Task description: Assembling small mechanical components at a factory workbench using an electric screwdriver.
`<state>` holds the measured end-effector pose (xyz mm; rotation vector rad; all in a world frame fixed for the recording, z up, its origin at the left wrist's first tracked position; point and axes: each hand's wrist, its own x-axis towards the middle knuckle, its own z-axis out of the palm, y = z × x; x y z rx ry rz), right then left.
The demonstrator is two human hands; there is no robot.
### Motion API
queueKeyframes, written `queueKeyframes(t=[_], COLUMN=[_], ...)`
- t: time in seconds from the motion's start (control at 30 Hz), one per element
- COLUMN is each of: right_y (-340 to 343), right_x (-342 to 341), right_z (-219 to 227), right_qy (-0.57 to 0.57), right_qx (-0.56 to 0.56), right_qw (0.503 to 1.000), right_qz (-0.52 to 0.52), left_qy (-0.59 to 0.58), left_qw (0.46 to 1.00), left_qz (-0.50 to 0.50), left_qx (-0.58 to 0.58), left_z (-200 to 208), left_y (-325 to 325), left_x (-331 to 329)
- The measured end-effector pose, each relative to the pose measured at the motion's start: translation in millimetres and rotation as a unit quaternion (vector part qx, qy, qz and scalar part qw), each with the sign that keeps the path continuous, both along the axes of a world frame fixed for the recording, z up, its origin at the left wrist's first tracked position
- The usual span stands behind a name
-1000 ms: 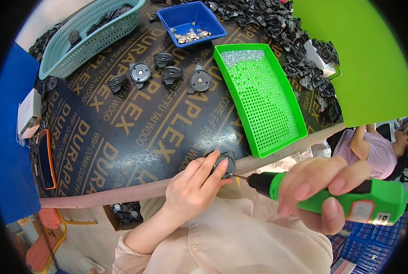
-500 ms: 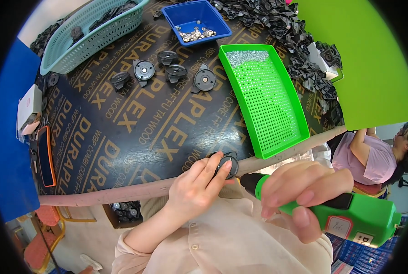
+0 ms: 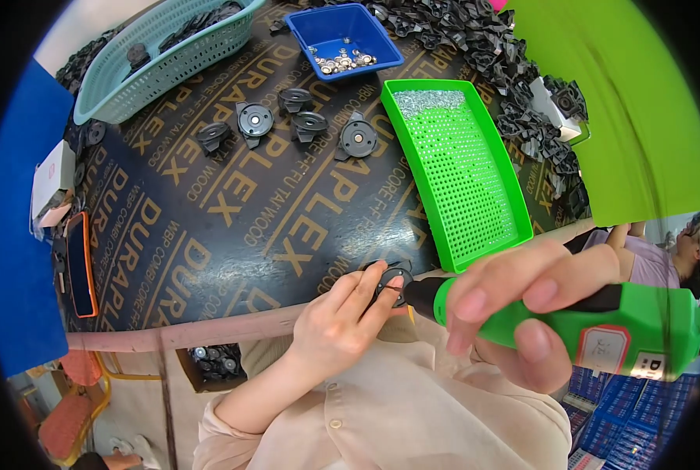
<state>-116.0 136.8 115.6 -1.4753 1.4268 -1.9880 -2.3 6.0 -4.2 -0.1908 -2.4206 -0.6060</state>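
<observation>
At the table's front edge my left hand [image 3: 336, 321] is closed, fingers pressing on a round black plastic part [image 3: 395, 280]. My right hand [image 3: 534, 309] is wrapped round a green and black electric screwdriver [image 3: 640, 325]. The screwdriver's dark nose points left, with its bit over the round part; whether a screw sits under it is too small to tell. Farther back on the table lie several similar black parts, among them one with a pale centre [image 3: 254, 120] and another farther right [image 3: 358, 139].
Right of the middle stands a green perforated tray [image 3: 413, 168] with small silvery pieces at its far end. A blue bin [image 3: 342, 74] holds small metal pieces. Black parts [image 3: 444, 31] are heaped behind. A teal basket [image 3: 162, 66], a phone [image 3: 81, 266] and a white box [image 3: 51, 184] are left.
My right hand has raised the screwdriver's rear end and brought its nose left and up, over the round part. My left hand keeps its grip. The view has shifted slightly.
</observation>
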Motion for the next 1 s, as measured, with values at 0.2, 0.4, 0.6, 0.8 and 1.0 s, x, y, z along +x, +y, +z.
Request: queueKeyframes(t=[0.2,0.4,0.6,0.8,1.0], right_y=[-6.2,-10.7,-19.1,-10.0,-6.9], right_x=[6.0,11.8,10.1,1.8,-0.1], right_z=[0.2,3.1,-0.9,15.8,12.1], right_qy=[0.001,-0.039,0.021,-0.043,-0.101], right_qx=[-0.006,0.011,-0.001,-0.126,-0.039], right_qw=[0.999,0.998,1.0,0.988,0.959], right_qz=[-0.032,-0.045,-0.022,-0.082,-0.263], left_qy=[0.011,0.001,-0.019,-0.02,-0.309], left_qw=[1.0,1.0,0.999,0.995,0.92], left_qz=[-0.008,-0.021,-0.045,-0.013,0.032], left_qx=[0.01,-0.01,-0.001,0.092,0.239], left_z=[0.2,0.4,2.0,9.6,52.2], left_y=[1.5,-0.5,-1.9,0.4,-74.3], left_x=[0.2,3.2,5.5,9.3,141.7])
